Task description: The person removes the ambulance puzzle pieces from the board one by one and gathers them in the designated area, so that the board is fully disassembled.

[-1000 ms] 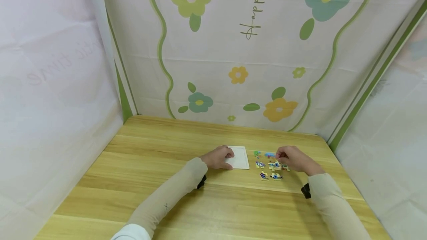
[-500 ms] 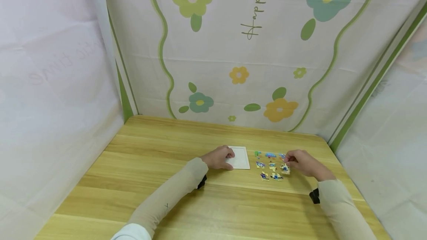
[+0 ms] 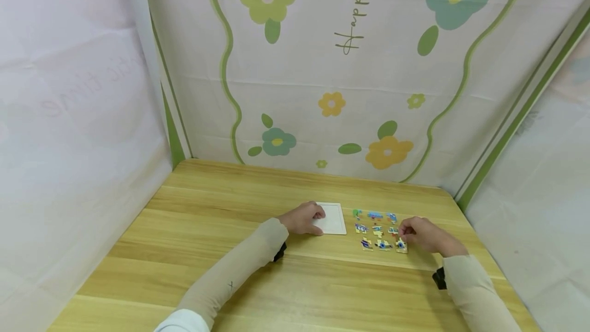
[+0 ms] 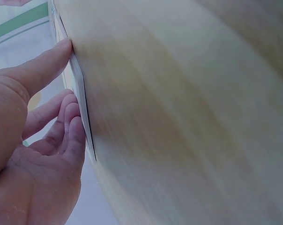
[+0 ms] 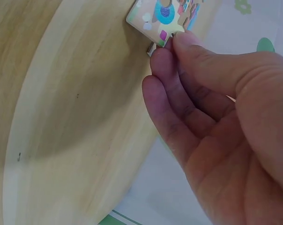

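Observation:
My left hand (image 3: 301, 218) rests on the left part of a flat white square tray (image 3: 335, 218). In the left wrist view the thumb (image 4: 57, 56) touches the tray's edge, and the other fingers are bent with their tips against it. At the right, my right hand (image 3: 426, 234) pinches a jigsaw puzzle piece (image 5: 148, 21) by its edge between thumb and fingertips. This piece has a blue round pattern and pale corner; in the head view it is at the lower right of the other pieces, tilted in the right wrist view.
Several colourful puzzle pieces (image 3: 375, 229) lie apart in rows on the wooden table (image 3: 295, 286), between the tray and my right hand. A flower-printed cloth (image 3: 332, 65) rises behind the table, with pale cloth at both sides.
My right hand has carried the puzzle piece to the right and towards me, from over the middle pieces to the lower right of the rows. The left hand stays on the tray.

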`<action>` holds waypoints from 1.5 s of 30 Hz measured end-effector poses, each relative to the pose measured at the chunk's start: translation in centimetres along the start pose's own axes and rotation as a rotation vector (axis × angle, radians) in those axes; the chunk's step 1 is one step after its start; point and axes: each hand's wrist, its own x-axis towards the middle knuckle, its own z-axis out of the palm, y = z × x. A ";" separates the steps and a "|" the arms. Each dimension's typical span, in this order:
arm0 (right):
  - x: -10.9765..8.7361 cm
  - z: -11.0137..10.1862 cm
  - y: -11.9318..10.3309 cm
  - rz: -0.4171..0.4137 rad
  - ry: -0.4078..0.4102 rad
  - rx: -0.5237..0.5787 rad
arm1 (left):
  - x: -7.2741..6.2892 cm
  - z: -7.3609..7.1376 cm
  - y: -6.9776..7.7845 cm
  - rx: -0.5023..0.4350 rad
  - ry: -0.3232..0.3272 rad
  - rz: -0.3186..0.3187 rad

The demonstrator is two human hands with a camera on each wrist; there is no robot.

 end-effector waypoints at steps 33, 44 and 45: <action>0.7 1.1 0.6 0.045 0.039 -0.066 | 0.0 -0.3 0.2 -0.023 -0.015 0.003; 0.9 0.3 -2.7 0.008 0.031 -0.072 | -0.7 -0.6 0.6 0.025 -0.005 -0.006; 1.0 0.2 -3.2 0.009 0.031 -0.086 | -0.7 -0.7 0.6 0.028 -0.004 -0.009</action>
